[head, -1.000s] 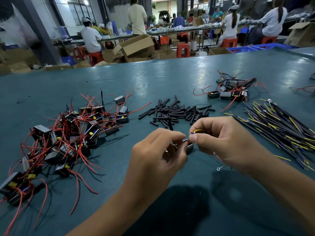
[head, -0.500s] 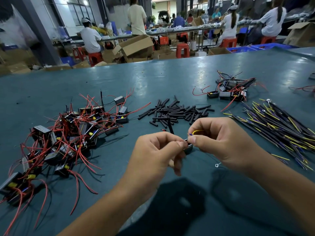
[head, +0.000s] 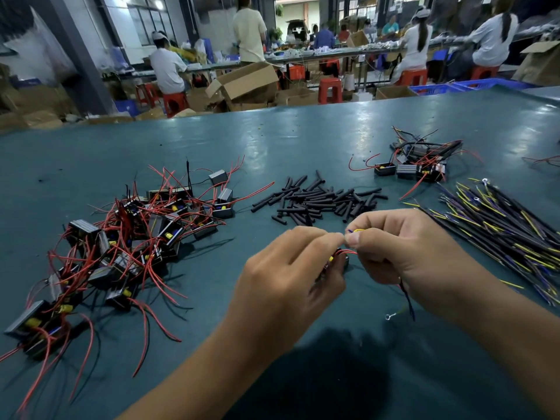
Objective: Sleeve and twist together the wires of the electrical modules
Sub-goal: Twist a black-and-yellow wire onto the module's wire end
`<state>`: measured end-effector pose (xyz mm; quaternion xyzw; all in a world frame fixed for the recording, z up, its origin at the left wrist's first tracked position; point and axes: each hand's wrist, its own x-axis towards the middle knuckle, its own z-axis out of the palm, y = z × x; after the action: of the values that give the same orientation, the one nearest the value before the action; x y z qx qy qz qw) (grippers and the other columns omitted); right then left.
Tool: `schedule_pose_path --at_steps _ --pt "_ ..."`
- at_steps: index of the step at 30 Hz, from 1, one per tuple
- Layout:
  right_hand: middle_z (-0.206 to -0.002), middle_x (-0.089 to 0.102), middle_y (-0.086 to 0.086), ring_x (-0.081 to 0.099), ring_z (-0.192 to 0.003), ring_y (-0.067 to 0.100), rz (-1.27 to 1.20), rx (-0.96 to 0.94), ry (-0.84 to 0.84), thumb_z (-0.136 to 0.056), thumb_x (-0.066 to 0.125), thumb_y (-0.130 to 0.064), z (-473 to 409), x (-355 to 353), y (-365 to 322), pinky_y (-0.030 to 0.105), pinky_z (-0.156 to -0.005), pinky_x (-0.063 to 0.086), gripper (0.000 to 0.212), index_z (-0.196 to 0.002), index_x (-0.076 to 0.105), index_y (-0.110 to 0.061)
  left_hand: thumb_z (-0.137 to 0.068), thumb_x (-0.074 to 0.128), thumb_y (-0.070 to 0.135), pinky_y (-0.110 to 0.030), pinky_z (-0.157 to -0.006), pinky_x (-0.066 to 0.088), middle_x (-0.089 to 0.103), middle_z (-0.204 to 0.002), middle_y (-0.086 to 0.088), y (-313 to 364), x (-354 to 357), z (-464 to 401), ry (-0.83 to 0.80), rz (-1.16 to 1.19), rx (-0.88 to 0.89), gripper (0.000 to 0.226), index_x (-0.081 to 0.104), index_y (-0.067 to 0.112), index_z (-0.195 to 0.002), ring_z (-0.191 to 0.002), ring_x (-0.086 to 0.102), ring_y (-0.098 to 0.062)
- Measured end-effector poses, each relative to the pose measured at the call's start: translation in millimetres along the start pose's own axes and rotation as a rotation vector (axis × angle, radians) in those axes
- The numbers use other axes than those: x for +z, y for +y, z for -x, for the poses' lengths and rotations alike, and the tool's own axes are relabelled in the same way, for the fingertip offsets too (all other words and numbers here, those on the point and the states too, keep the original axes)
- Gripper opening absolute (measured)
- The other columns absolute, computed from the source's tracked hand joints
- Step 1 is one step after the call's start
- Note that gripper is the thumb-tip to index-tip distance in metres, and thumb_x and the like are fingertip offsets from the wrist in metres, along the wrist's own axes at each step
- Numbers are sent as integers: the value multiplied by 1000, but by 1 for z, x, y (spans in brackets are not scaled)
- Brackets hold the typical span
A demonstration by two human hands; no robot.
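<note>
My left hand (head: 291,268) and my right hand (head: 403,253) meet fingertip to fingertip above the table. Between them sits a small black module (head: 338,263) with a red wire, held under my left fingers and mostly hidden. My right thumb and forefinger pinch a yellow and blue wire (head: 359,231) at its tip. The wire's dark tail hangs below my right hand and ends in a ring terminal (head: 389,316). A pile of black sleeve tubes (head: 318,200) lies just behind my hands.
A heap of black modules with red wires (head: 121,244) covers the table's left. A smaller group of modules (head: 418,165) lies at the back right. A bundle of yellow and dark wires (head: 500,225) stretches along the right. The green table (head: 272,140) continues behind; people work at far benches.
My hands have drawn closer, fingertips now touching. The module has turned slightly so its red wire shows, and the hanging wire tail has swung down under my right hand.
</note>
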<state>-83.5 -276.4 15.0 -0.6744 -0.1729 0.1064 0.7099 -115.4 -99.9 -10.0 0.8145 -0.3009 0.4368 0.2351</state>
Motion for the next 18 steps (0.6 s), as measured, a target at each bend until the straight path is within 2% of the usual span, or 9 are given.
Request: schedule_pose_path --at_steps 2,4,7,9,13,15,18 --pt "-53 30 -1 20 -43 10 -30 47 -18 -70 76 -12 0 1 -1 18 -38 19 15 -62 64 -16 -93 68 8 -37 -64 54 70 -88 -7 0 2 0 -14 -101 33 10 75 2 -97 -74 66 -25" --pt "-53 29 0 19 -43 10 -56 74 -22 -70 74 -10 1 2 -1 17 -38 18 15 -62 63 -15 -94 66 7 -39 -63 53 69 -86 -7 -1 3 1 -26 -163 62 10 75 3 -94 -72 65 -27" --pt "-54 29 1 20 -43 10 -56 80 -20 -80 69 -8 2 2 -1 16 -38 20 16 -67 60 -10 -93 65 5 -38 -62 51 67 -82 -7 -1 3 2 -41 -149 63 9 73 3 -89 -70 62 -26" --pt "-52 33 0 23 -43 10 -12 58 -5 -86 66 -2 2 2 0 17 -38 22 20 -68 62 -9 -92 64 5 -36 -61 49 65 -78 -4 1 4 0 -56 -54 -19 10 72 5 -85 -67 59 -23" --pt "-51 46 -4 33 -44 7 124 -69 -2 -88 64 2 3 1 1 14 -41 27 25 -68 66 -13 -82 65 11 -26 -57 47 66 -68 7 7 1 -4 -87 323 -393 10 73 16 -78 -60 58 -10" --pt "-54 53 -5 40 -46 2 176 -142 -33 -87 68 2 4 0 1 10 -45 32 20 -72 65 -11 -79 63 11 -29 -49 47 66 -61 0 8 -1 -7 -140 609 -648 12 74 14 -74 -52 56 -15" --pt "-61 59 7 50 -57 4 288 -235 -57 -81 71 -14 6 -2 1 13 -53 39 8 -75 66 -13 -75 59 9 -23 -42 40 59 -55 -6 8 -3 -12 -232 1064 -1013 16 72 9 -65 -43 47 -15"
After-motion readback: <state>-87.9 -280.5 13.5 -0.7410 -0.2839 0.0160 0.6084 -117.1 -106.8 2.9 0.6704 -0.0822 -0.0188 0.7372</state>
